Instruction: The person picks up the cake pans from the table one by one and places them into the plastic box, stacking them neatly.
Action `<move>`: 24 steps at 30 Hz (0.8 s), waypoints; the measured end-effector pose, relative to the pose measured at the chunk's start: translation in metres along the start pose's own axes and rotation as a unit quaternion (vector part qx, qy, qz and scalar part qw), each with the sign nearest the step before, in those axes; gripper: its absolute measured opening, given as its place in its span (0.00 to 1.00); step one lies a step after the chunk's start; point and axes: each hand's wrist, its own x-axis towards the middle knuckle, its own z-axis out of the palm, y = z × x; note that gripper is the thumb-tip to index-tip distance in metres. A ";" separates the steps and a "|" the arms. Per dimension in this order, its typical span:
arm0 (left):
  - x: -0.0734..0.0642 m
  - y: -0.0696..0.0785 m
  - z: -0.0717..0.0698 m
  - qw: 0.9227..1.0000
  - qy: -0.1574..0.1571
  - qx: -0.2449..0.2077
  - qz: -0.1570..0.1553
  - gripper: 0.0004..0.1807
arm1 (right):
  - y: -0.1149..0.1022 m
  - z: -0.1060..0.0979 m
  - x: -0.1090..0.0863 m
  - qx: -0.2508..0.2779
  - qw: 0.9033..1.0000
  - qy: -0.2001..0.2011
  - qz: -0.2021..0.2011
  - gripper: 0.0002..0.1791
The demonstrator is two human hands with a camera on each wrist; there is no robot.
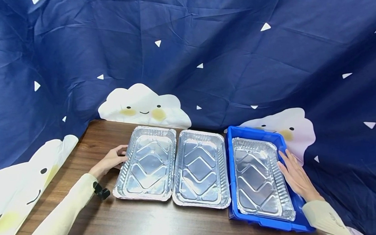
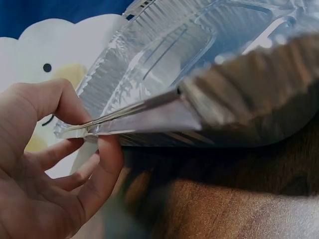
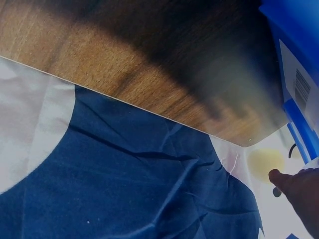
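Observation:
My left hand [image 1: 110,159] pinches the left rim of a foil tray [image 1: 150,165]. In the left wrist view the fingers [image 2: 110,154] lie under that rim, with another finger on top. A second foil tray [image 1: 201,169] stands close on its right. Inside a blue plastic bin [image 1: 231,176] farther right lies a third foil tray [image 1: 256,178]. My right hand [image 1: 295,174] is at the bin's right edge, fingers fairly straight. Only a dark part of the right hand [image 3: 301,194] shows in the right wrist view, beside the bin's labelled outer wall [image 3: 301,89].
Everything stands on a brown wood-grain table [image 1: 131,221]. A navy cloth [image 1: 185,43] with white triangles and smiling clouds hangs behind it and down the left side. In the right wrist view the table edge [image 3: 164,117] meets more of this cloth.

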 end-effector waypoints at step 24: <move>-0.006 0.024 -0.017 0.998 0.016 0.053 0.023 0.38 | -0.002 -0.001 0.000 -0.001 1.000 0.000 -0.002 0.36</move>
